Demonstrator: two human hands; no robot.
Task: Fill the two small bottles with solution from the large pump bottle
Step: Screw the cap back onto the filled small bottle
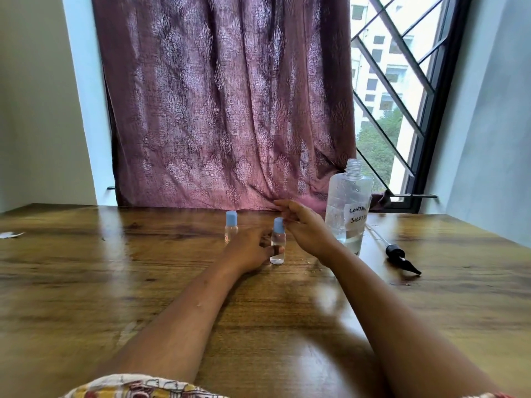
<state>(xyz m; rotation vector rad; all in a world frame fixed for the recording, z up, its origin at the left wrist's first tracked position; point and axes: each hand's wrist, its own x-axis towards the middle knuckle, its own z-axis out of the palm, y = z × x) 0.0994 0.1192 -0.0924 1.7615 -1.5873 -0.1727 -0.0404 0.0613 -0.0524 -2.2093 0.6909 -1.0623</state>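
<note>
1. Wood table (86, 282) under a window, a maroon curtain (224, 110) hanging behind it; all the task's things stand near the far edge.
2. Near bottle (278, 248) stands upright mid-table, blue cap (278, 224) on, with a little clear liquid showing at its bottom.
3. Left hand (250, 251) rests on the table and grips that bottle low, thumb across the front, fingers curled behind.
4. Right hand (304, 225) hovers at the cap, fingers loosely spread and blurred; whether they touch the cap I cannot tell. It holds nothing.
5. Far bottle (231, 228) stands just left and behind, capped too.
6. Big bottle (349, 208) stands to the right, neck open, partly full; its pump (400, 255) lies on the table beside it.
7. Step, as I judge it: work at the near bottle's cap, either sealing or unscrewing.
8. Next move calls for a firm pinch on the cap while the left hand steadies the body against tipping.
</note>
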